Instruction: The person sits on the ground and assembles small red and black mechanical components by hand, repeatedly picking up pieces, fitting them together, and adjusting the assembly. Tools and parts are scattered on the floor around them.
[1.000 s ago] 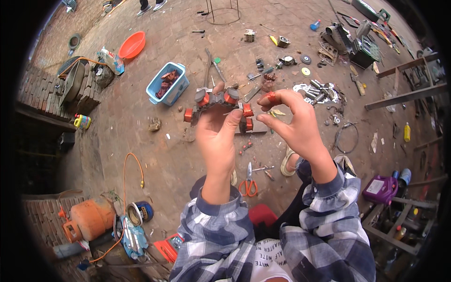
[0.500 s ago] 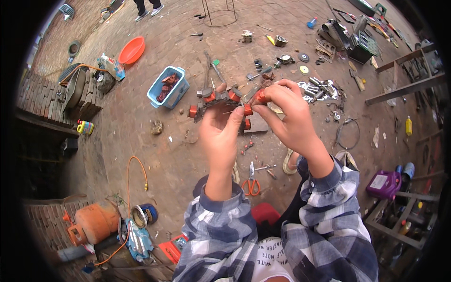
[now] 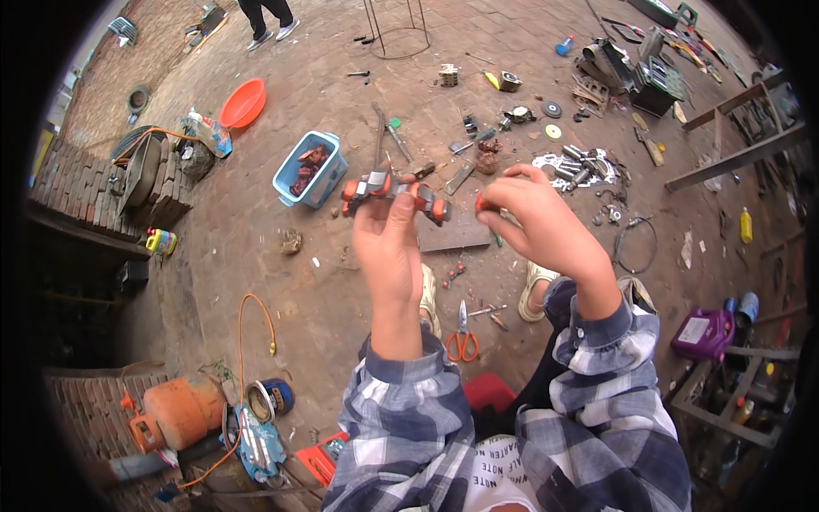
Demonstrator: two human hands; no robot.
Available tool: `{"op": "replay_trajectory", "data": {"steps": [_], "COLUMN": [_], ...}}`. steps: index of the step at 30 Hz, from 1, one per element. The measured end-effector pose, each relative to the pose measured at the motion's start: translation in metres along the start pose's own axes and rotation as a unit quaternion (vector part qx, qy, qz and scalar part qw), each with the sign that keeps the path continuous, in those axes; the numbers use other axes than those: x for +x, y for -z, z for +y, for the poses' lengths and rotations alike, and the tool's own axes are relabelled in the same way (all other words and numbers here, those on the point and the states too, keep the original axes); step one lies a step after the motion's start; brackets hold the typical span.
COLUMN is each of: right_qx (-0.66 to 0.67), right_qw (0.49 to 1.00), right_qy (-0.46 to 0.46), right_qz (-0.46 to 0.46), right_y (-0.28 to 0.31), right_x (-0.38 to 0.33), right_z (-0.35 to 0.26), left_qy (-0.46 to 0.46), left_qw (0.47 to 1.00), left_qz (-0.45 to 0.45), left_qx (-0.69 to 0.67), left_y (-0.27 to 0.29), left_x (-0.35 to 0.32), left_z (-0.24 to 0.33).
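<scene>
Space now separates the right hand (image 3: 546, 224) from the dark ring-shaped metal core with orange-red coil blocks (image 3: 424, 198); half a second ago the right fingertips were at the core's right end. The core has also turned within the left hand (image 3: 384, 235), so its blocks now lie closer to one line. This suggests, as a judgement, a pause in the contact between the two hands while the left alone carries the part.

The left grip is closed around the core, thumb across the near side and fingers behind and beneath, holding it up off the brick-paved ground (image 3: 205, 282). The right grip is nearly closed, its thumb and forefinger tips close together, with a small red piece (image 3: 480, 203) at the forefinger tip; whether it is pinched or merely clings there, I cannot tell.

Left of the left grip and beyond it stands a light-blue rectangular plastic tub (image 3: 328, 183) with reddish-brown scraps (image 3: 304, 175) inside. Between the two grips, down on the ground, lies a flat grey metal plate (image 3: 456, 239). Nearer the person lie orange-handled metal scissors (image 3: 462, 346).
</scene>
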State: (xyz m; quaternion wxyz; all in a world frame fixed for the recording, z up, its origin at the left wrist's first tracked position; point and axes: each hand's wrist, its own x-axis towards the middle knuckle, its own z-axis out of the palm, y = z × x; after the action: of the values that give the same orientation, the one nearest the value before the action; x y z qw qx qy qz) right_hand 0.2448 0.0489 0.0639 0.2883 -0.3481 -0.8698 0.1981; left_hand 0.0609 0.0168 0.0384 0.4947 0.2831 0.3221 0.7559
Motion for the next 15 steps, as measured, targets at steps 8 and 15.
{"op": "replay_trajectory", "data": {"steps": [8,15], "right_qx": [0.379,0.277], "right_qw": [0.921,0.944], "right_qy": [0.048,0.037], "right_qz": [-0.077,0.174], "right_y": [0.011,-0.006], "right_x": [0.003,0.016], "right_z": [-0.021,-0.005], "left_qy": [-0.046,0.03], "left_qw": [0.992,0.995], "left_qz": [-0.005,-0.086], "left_qx": [0.121,0.029], "left_y": [0.0,-0.003], "left_x": [0.0,-0.003], "left_z": [-0.004,-0.003]}}
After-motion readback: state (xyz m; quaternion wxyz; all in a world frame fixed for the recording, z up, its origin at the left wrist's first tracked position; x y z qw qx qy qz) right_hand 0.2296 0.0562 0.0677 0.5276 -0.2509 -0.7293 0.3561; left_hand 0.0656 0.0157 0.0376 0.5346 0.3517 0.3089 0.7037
